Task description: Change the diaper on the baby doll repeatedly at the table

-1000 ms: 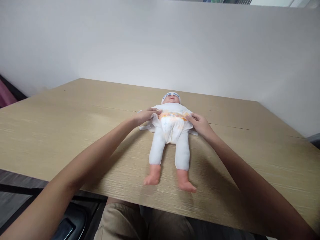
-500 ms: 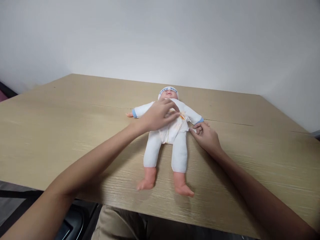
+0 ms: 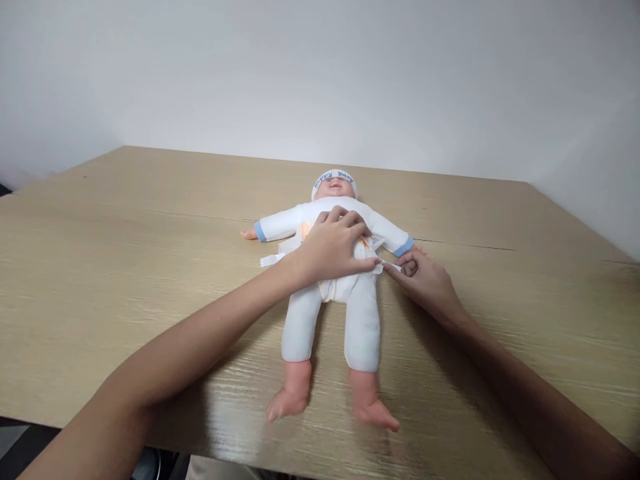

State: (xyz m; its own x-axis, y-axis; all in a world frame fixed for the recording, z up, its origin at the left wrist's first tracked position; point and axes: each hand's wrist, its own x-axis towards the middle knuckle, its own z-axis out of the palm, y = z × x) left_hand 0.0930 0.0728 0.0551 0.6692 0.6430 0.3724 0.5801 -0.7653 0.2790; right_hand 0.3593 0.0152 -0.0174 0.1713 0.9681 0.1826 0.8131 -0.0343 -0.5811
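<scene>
A baby doll [image 3: 363, 327] in a white suit with blue cuffs and a lettered white cap lies on its back, feet toward me. Around its hips is a white diaper [image 3: 341, 289] with orange print; one fastening tab [image 3: 271, 260] sticks out on the left side. My left hand [image 3: 336, 245] lies across the diaper's front, fingers spread and curved over the doll's belly, thumb reaching the diaper's right edge. Beside the doll's hip on the right, my right hand [image 3: 423, 277] pinches the diaper's other side tab between thumb and fingers.
The doll rests on a wide wooden table [image 3: 150, 300] with a thin seam running across it. A plain pale wall [image 3: 320, 80] rises behind the far edge. Part of a dark chair and my trouser leg show below the near edge.
My left hand has moved right and down, its thumb now at the diaper's right edge. The left tab has come into sight. My right hand keeps its pinch; the view has shifted slightly.
</scene>
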